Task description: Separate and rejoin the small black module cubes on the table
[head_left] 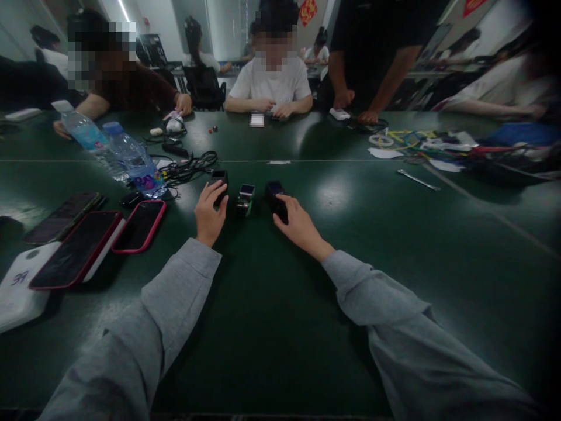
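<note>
My left hand (210,213) is closed round a small black device with a little screen (220,175), fingers over its left side and top, thumb at the right. My right hand (300,225) grips a second black device with a dark screen (275,188) by its near end; the palm side is hidden. Both devices are at the table surface. Between the two hands, touched by neither, stands a small green circuit board with a screen (245,197).
Phones, one a red-edged phone (139,227), and a white case (21,286) lie at left. Behind them are two water bottles (135,161) and black cables (188,166). A wrench (418,179) and a wire heap (438,143) are at right. Several people work across the green table (272,351).
</note>
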The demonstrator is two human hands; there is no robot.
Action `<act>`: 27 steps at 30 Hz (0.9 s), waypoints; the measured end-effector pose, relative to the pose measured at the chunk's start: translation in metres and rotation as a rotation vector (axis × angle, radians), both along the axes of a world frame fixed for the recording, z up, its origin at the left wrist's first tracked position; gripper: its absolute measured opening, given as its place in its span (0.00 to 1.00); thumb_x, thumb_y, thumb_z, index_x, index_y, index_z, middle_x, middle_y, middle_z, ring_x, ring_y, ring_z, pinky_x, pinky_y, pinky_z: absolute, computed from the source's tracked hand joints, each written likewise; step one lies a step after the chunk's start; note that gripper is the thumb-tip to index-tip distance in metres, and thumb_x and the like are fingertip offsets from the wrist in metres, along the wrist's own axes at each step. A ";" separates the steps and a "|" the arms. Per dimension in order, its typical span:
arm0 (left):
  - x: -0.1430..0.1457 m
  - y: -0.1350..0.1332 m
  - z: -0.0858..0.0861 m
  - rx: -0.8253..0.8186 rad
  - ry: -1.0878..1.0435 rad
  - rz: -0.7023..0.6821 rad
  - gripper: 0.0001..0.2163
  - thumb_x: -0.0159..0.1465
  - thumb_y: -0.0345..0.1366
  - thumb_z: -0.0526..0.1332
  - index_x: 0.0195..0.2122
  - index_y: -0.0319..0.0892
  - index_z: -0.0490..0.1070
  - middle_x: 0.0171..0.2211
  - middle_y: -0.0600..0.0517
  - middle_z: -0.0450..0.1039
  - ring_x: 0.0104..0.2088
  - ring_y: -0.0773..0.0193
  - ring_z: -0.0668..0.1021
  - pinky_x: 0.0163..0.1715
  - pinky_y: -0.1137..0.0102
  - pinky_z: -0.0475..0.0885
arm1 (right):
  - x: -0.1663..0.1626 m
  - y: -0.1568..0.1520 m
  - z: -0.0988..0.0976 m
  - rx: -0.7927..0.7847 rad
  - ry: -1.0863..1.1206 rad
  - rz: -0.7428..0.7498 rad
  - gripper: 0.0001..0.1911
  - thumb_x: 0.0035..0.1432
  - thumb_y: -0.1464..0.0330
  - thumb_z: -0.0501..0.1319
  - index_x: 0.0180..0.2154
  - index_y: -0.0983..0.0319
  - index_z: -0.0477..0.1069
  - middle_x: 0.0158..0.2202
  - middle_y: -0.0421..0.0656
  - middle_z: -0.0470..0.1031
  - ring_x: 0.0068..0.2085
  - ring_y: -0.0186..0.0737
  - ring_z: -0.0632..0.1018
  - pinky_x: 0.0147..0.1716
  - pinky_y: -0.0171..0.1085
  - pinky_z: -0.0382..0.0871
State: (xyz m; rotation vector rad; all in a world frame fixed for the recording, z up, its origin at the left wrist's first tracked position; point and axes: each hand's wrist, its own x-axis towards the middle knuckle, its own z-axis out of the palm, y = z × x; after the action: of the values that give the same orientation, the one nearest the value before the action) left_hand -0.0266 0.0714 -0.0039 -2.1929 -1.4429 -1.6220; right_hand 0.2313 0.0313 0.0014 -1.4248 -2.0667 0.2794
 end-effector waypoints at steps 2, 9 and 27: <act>-0.004 0.004 -0.004 -0.053 0.017 -0.009 0.12 0.68 0.37 0.58 0.50 0.42 0.73 0.53 0.46 0.74 0.56 0.56 0.74 0.60 0.52 0.67 | 0.000 0.000 0.001 -0.013 0.002 0.006 0.30 0.64 0.62 0.54 0.65 0.58 0.51 0.57 0.53 0.62 0.49 0.52 0.74 0.46 0.52 0.75; 0.003 0.003 -0.011 -0.086 0.262 -0.113 0.12 0.64 0.27 0.60 0.47 0.44 0.74 0.53 0.47 0.73 0.57 0.55 0.73 0.60 0.47 0.65 | 0.000 0.001 0.000 -0.001 -0.002 -0.005 0.30 0.65 0.64 0.55 0.66 0.52 0.52 0.59 0.51 0.58 0.49 0.50 0.74 0.46 0.49 0.76; 0.011 -0.009 -0.004 -0.131 0.359 -0.016 0.11 0.63 0.32 0.62 0.47 0.44 0.71 0.53 0.43 0.66 0.52 0.47 0.70 0.48 0.48 0.74 | 0.008 0.003 -0.004 0.102 -0.021 -0.323 0.27 0.59 0.68 0.55 0.61 0.60 0.61 0.50 0.53 0.64 0.43 0.51 0.74 0.38 0.49 0.75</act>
State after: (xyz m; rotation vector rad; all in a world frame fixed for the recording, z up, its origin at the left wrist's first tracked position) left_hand -0.0158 0.0625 -0.0083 -2.4113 -1.4597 -1.0858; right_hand 0.2391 0.0344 -0.0026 -1.6722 -1.8027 0.0257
